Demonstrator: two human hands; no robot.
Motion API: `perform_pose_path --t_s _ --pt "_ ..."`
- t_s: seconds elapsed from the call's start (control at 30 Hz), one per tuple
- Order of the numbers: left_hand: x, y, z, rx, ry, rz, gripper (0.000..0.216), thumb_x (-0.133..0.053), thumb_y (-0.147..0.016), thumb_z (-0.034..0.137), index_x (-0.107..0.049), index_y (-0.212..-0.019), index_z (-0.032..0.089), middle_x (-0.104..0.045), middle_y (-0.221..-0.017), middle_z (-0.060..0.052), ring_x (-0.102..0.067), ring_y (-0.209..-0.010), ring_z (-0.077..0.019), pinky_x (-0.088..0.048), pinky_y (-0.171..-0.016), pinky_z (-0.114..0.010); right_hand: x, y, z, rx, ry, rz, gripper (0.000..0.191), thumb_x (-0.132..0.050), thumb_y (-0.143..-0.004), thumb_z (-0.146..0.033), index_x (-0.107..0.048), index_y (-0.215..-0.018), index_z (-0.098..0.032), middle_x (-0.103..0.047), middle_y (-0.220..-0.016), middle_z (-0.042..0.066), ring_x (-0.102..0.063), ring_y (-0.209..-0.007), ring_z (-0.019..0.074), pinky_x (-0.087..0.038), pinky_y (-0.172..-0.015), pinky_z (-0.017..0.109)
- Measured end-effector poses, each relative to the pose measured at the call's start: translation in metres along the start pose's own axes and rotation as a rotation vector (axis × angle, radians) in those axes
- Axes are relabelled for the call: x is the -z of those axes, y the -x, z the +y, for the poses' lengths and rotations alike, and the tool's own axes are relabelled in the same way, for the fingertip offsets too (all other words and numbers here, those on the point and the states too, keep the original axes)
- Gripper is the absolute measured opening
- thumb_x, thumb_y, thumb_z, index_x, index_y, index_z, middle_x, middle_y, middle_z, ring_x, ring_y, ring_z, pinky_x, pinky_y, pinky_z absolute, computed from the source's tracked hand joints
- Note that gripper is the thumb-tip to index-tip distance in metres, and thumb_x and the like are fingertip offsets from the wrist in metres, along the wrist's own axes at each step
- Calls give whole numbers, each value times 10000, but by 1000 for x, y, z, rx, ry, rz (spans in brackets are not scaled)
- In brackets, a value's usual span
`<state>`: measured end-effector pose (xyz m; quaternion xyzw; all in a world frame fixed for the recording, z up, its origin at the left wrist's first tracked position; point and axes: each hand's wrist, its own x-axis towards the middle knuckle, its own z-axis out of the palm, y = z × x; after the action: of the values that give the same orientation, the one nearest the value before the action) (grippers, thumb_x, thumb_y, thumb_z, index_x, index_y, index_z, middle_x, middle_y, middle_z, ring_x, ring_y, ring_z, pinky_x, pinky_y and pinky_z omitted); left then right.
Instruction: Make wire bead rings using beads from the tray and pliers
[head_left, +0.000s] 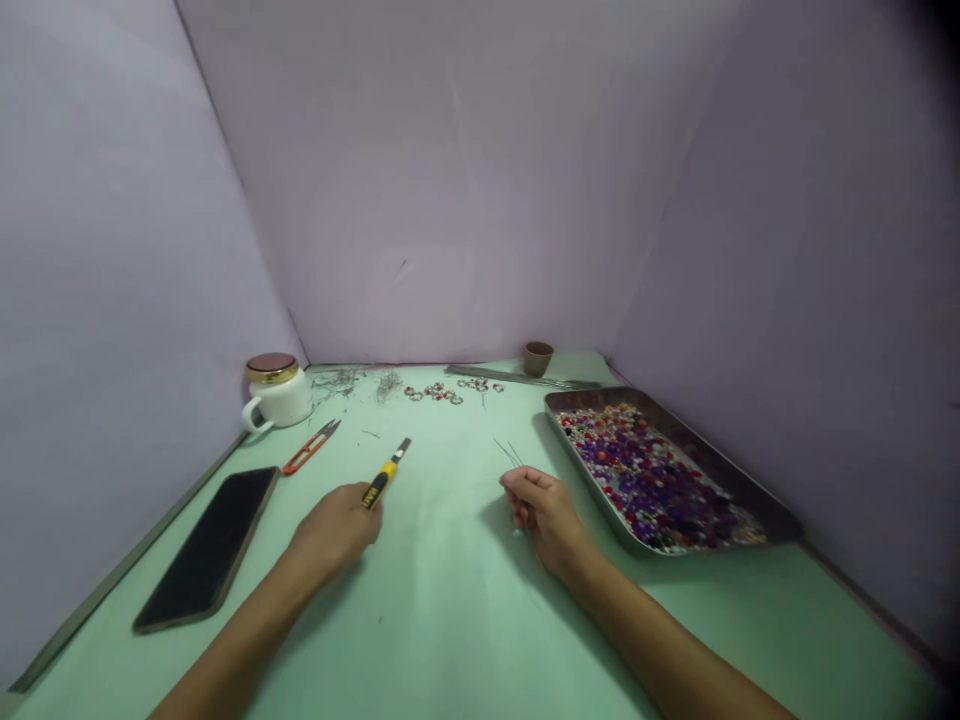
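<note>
My left hand (339,526) is closed around a yellow and black tool (384,475) with a metal tip, which points up and to the right over the green table. My right hand (541,509) is closed in a pinch on a few thin metal wires (510,453) that stick up from its fingers. It rests just left of a metal tray (765,510) filled with many purple, red and white beads (646,478). Both forearms reach in from the bottom edge.
A black phone (208,546) lies at the left. Orange thread snips (309,448) and a white mug with a copper lid (275,391) sit beyond it. Small beaded rings (437,392), wire scraps (341,380), long metal rods (517,378) and a brown cup (538,358) line the back wall.
</note>
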<state>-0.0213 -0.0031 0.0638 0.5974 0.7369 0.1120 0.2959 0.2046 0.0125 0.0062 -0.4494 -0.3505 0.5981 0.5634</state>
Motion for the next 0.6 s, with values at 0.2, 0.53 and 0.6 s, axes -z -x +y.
perform_pose_path --t_s 0.2,0.53,0.6 --pt "0 -14 -21 8 -516 254 250 -353 -667 171 -527 -845 153 -559 -861 -137 -535 -774 -283 -354 -560 -333 -7 11 -4 -159 160 -301 224 -683 -572 -322 -558 -589 -137 -440 -446 -63 -351 -376 43 -281 -359 176" --pt "-21 9 5 -324 -168 380 261 -420 -738 261 -575 -906 136 -542 -984 -127 -468 -908 -252 -343 -784 -373 -18 28 0 -86 313 -510 228 -607 -659 -326 -646 -791 -144 -495 -555 -42 -380 -454 46 -323 -428 172" --pt "-30 16 13 -352 182 132 199 -459 -718 281 -592 -756 138 -567 -764 -64 -485 -693 -172 -369 -674 -301 -20 31 2 -77 281 -526 288 -621 -649 -306 -615 -894 -154 -496 -571 -48 -388 -464 51 -338 -437 176"
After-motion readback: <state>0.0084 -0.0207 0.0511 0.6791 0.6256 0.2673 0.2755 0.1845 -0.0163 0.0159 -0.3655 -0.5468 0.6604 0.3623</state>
